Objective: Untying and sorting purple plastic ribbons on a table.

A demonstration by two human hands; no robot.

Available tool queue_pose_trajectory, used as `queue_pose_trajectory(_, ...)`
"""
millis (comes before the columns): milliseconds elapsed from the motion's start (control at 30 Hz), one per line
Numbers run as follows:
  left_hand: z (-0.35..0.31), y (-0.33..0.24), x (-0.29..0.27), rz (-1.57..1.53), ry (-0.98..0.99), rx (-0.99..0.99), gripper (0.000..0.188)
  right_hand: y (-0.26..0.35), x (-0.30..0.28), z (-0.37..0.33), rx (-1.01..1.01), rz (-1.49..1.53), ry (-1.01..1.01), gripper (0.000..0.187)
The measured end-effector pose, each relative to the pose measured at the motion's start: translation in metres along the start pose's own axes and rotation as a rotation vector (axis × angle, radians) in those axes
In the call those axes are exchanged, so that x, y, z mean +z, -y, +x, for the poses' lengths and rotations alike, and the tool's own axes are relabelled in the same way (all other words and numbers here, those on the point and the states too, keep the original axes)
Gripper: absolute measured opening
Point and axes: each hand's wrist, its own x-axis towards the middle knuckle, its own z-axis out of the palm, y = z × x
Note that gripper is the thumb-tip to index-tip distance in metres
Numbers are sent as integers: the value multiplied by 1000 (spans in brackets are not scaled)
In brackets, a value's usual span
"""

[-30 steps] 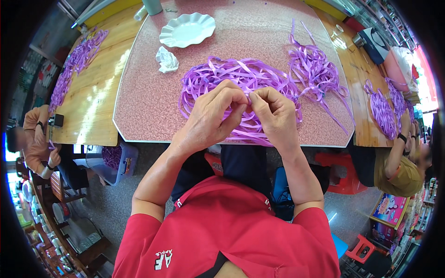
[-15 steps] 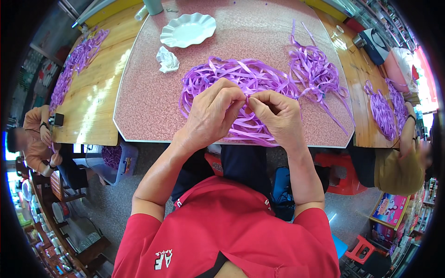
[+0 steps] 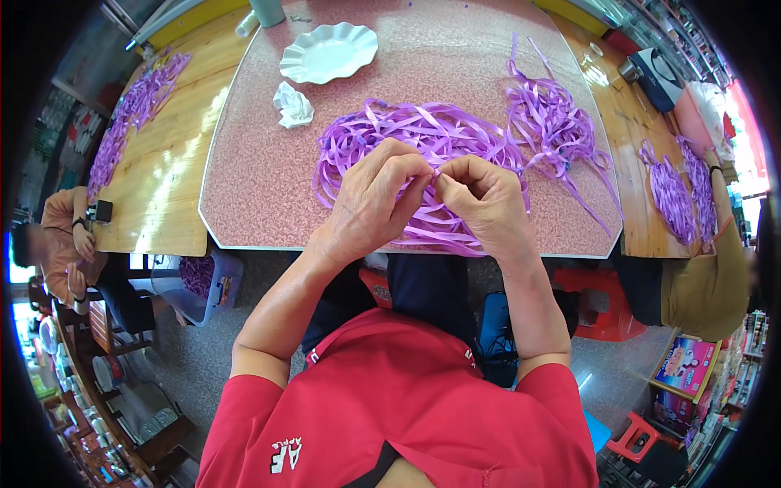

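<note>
Ribbon (image 3: 434,175): small bit at the fingertips, above the main pile (image 3: 423,122). Left hand (image 3: 370,199) and right hand (image 3: 486,203) nearly meet, both pinched on it; finer detail too small to tell. Looks mid-handling. Main pile lies loose on the table (image 3: 252,187), smaller pile (image 3: 553,122) to its right; can't tell which strands are done or left. Tissue (image 3: 293,106) and plate (image 3: 329,54) sit beyond, leftward. Co-workers either side. Nothing seems to block the hands; they hide part of the main pile.
</note>
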Motion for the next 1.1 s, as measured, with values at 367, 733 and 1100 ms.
queue_pose_trajectory(367,-6,-17,3,-366,-62,-475,19,-1,8,-1,-370,-483,-127,3)
queue_pose_trajectory(733,-13,-14,-1,-533,27,-485,14,-4,-2,0,-12,123,51,8)
queue_pose_trajectory(1100,-9,-22,5,-615,-82,-440,15,-6,0,-2,172,583,130,14)
